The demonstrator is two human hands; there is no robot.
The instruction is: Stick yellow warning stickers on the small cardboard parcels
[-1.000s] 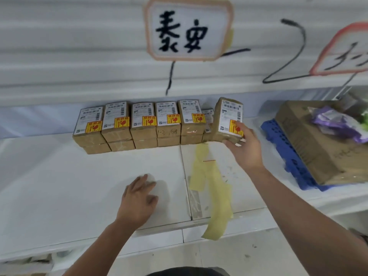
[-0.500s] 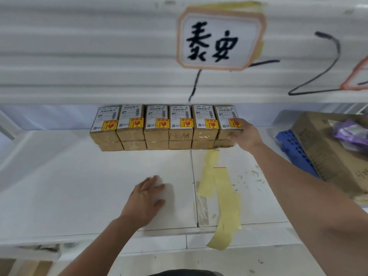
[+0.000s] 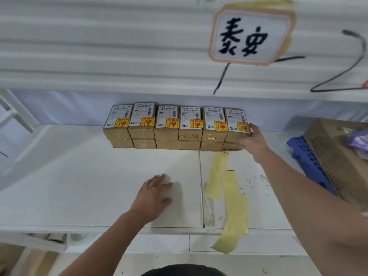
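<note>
Several small cardboard parcels (image 3: 167,134) stand in a two-layer row at the back of the white shelf (image 3: 79,186). Each top parcel carries a white shipping label and a yellow warning sticker (image 3: 172,122) with a red glass symbol. My right hand (image 3: 253,139) grips the right end of the rightmost top parcel (image 3: 236,124), thumb over its top edge. My left hand (image 3: 154,193) rests flat on the shelf, fingers spread, holding nothing. A long strip of empty yellow backing paper (image 3: 232,204) lies on the shelf to its right and hangs over the front edge.
A big cardboard box (image 3: 336,156) with purple packaging inside sits on a blue plastic pallet (image 3: 306,158) at the right. A sign with black characters (image 3: 251,32) hangs on the white wall above. A seam runs down the shelf beside the backing paper.
My right hand set the lifted parcel down onto the right end of the top row and still holds it. My left hand stayed flat on the shelf. The view shifted left.
</note>
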